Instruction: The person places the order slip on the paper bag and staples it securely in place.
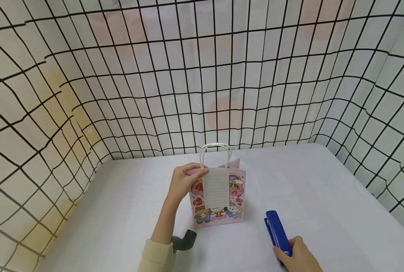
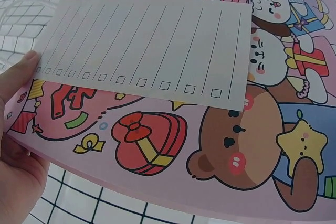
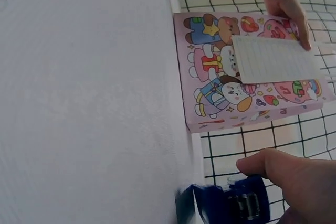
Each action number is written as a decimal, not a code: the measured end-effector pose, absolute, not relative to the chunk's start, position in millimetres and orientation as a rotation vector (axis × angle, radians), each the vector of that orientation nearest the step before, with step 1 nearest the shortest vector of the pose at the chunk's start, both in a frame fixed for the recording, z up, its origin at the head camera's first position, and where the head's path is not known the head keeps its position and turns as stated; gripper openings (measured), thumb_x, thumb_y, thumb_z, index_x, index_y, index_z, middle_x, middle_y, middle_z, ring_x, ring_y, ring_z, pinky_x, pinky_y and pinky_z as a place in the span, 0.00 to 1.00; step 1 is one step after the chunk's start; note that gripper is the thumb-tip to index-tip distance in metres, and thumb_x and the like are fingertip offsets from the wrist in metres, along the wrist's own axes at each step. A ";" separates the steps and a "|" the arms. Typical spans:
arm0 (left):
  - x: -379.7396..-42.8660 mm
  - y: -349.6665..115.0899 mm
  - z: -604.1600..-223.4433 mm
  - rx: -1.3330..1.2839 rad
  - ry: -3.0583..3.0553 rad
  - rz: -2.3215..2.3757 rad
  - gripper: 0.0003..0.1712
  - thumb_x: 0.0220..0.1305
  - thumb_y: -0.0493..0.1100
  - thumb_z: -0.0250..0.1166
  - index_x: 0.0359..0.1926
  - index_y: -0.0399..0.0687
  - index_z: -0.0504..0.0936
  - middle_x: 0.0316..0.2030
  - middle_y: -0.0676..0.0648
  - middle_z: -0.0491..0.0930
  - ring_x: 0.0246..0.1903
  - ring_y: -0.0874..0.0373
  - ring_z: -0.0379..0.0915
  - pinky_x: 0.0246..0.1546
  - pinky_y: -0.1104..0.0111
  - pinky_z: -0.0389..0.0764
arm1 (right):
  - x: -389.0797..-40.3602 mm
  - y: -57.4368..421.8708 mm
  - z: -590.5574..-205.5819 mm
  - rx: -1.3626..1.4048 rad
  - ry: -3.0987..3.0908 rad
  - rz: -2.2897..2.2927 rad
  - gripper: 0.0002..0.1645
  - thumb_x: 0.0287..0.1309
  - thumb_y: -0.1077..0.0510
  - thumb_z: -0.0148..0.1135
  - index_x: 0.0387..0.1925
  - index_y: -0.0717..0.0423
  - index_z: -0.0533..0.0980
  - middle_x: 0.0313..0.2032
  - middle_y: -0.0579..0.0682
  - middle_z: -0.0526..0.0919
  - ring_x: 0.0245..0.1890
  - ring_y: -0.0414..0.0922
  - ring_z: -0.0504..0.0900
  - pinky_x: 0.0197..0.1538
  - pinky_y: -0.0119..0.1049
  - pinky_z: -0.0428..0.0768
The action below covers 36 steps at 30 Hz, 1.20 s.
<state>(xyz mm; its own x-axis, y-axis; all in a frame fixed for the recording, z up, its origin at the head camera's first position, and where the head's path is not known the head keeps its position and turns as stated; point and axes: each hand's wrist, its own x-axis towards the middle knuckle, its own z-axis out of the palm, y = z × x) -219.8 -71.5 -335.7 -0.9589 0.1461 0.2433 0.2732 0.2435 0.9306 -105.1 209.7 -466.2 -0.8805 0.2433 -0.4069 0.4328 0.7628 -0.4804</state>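
A pink paper gift bag [image 1: 219,223] with cartoon animals and white handles stands upright on the table. Against its front lies a lined paper slip [image 1: 216,189] with a column of small checkboxes, level with the bag's top edge. My left hand [image 1: 184,180] pinches slip and bag rim together, thumb in front on the slip's corner; the fingers behind are partly hidden. To the right of the bag, my right hand [image 1: 298,255] holds a blue stapler [image 1: 277,231] by its rear end, apart from the bag. In the right wrist view the stapler [image 3: 231,203] shows only in part.
The white table [image 1: 127,211] spreads around the bag. Behind it and at both sides rise white walls with a black grid [image 1: 219,90]. A black wrist-worn device [image 1: 184,240] sits at my left sleeve [image 1: 159,255].
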 end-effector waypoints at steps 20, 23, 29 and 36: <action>-220.2 -71.1 -335.6 -0.403 -2.392 -1.819 0.11 0.55 0.40 0.65 0.37 0.36 0.83 0.34 0.37 0.83 0.28 0.61 0.78 0.29 0.75 0.77 | -117.3 223.9 -465.0 0.622 2.292 -2.010 0.47 0.54 0.41 0.58 0.64 0.51 0.43 0.62 0.67 0.51 0.53 0.52 0.70 0.50 0.43 0.77; -220.6 -71.4 -337.0 -0.394 -2.393 -1.833 0.11 0.55 0.40 0.65 0.37 0.36 0.83 0.35 0.37 0.83 0.28 0.62 0.78 0.29 0.75 0.77 | -124.0 227.8 -473.7 0.596 1.795 -2.393 0.50 0.56 0.45 0.58 0.66 0.48 0.36 0.63 0.60 0.47 0.52 0.44 0.70 0.53 0.38 0.76; -221.4 -71.5 -337.7 -0.394 -2.380 -1.856 0.11 0.55 0.39 0.65 0.37 0.36 0.83 0.35 0.37 0.83 0.29 0.64 0.78 0.30 0.76 0.77 | -128.2 229.8 -474.3 0.584 0.871 -2.632 0.54 0.59 0.37 0.50 0.67 0.48 0.25 0.60 0.55 0.52 0.60 0.48 0.61 0.65 0.38 0.62; -221.0 -71.1 -338.4 -0.399 -2.378 -1.874 0.11 0.55 0.39 0.65 0.37 0.36 0.83 0.35 0.37 0.83 0.29 0.63 0.78 0.31 0.75 0.77 | -127.2 224.9 -456.7 0.578 0.511 -2.629 0.33 0.60 0.35 0.44 0.52 0.59 0.56 0.43 0.56 0.73 0.47 0.43 0.73 0.61 0.32 0.67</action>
